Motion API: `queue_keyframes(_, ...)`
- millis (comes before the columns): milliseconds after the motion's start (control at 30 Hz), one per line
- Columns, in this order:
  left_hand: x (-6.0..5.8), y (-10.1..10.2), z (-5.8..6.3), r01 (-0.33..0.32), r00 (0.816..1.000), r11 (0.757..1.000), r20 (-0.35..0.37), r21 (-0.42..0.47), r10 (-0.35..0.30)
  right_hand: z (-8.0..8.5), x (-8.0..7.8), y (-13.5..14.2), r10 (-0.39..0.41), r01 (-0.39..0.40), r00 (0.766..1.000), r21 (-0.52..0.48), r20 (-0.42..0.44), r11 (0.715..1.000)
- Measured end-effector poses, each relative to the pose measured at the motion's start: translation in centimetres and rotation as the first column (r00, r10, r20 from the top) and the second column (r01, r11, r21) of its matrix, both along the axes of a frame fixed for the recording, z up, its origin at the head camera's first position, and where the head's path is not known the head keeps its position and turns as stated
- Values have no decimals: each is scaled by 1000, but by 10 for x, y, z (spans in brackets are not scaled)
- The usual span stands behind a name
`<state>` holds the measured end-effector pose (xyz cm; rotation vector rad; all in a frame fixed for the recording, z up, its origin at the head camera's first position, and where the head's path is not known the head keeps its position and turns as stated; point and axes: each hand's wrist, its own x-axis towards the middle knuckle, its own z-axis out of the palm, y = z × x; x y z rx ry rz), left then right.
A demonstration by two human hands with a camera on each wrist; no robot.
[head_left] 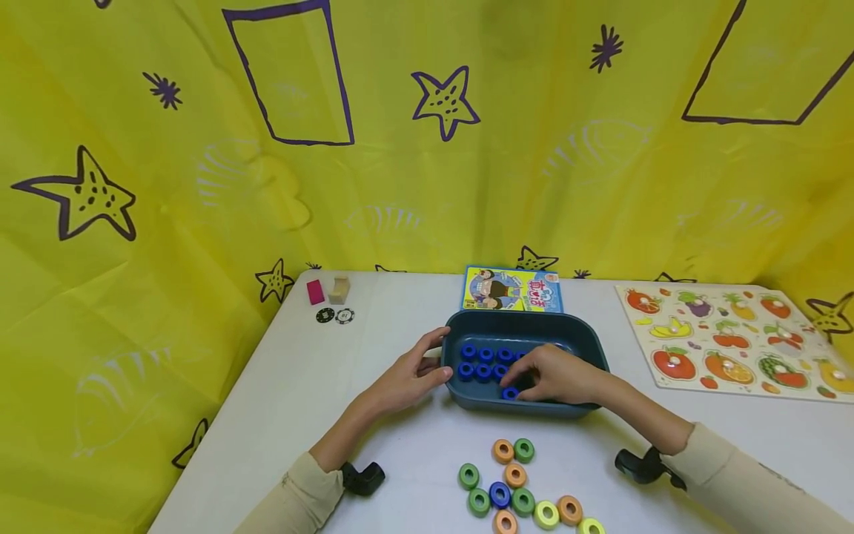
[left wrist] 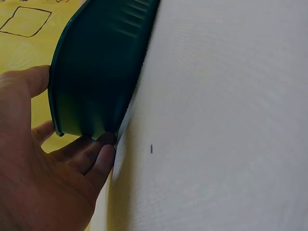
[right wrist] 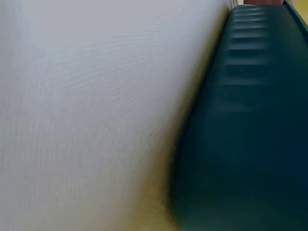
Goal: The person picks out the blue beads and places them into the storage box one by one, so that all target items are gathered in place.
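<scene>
A dark teal plastic tub (head_left: 587, 334) stands on the white table with several blue rings (head_left: 485, 354) lined up in rows inside. My left hand (head_left: 408, 377) grips the tub's left end, thumb and fingers spread along its wall; the left wrist view shows that hand (left wrist: 57, 159) at the tub's end wall (left wrist: 96, 62). Inside the tub, my right hand (head_left: 557, 374) reaches over the near wall and pinches a blue ring (head_left: 510, 393) close to the floor of the tub. It covers part of the rows. Only the tub's outer wall (right wrist: 240, 144) and tablecloth appear in the right wrist view.
Loose green, orange, yellow and blue rings (head_left: 523, 502) lie in front of the tub. Behind it is a picture box (head_left: 512, 289); a fruit puzzle board (head_left: 734, 341) lies right. Two chips (head_left: 345, 316), a pink block (head_left: 315, 291) and a wooden piece (head_left: 339, 289) sit back left.
</scene>
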<state>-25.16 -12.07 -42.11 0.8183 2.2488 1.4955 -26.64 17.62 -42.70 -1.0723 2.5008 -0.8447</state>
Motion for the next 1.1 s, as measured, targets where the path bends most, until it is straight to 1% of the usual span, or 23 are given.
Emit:
queue_keyframes(67,0,0,0,-6,1000,1000,-3,-6,6,0,0,0,-1,1,1000,1,1,1000)
queue_keyframes(200,0,1,0,-6,1000,1000,-4,-7,6,3,1,2,-33,33,999,-13,5,999)
queue_keyframes(300,0,1,0,-3,1000,1000,-7,-5,3,12,5,3,-66,65,998,-50,-10,997)
queue_keyframes(400,0,1,0,-4,1000,1000,-8,-2,4,26,14,2,-83,80,996,-122,-23,989)
queue_keyframes(467,0,0,1,-5,1000,1000,-5,-4,5,35,24,-3,-64,58,998,-174,-28,983)
queue_keyframes(533,-1,0,1,-4,1000,1000,-2,-5,4,41,37,-9,-7,0,1000,-221,-30,975)
queue_keyframes(600,-1,0,1,-6,1000,1000,0,-9,6,43,51,-17,61,-64,998,-240,-22,969)
queue_keyframes(667,-2,1,1,-7,1000,1000,-2,-13,7,41,64,-24,117,-111,993,-241,9,964)
queue_keyframes(733,-2,1,1,-7,1000,1000,-6,-15,7,35,75,-30,145,-128,988,-223,61,966)
queue_keyframes(800,-1,1,0,-5,1000,1000,-8,-12,5,28,84,-33,138,-118,986,-186,97,975)
queue_keyframes(867,-1,0,0,-3,1000,1000,-6,-5,3,19,92,-35,119,-102,987,-148,111,984)
queue_keyframes(967,-1,0,0,0,1000,1000,-1,-2,0,8,101,-36,82,-71,991,-108,104,992)
queue_keyframes(1100,-1,1,0,3,1000,1000,3,4,-3,1,109,-37,61,-55,995,-75,79,996)
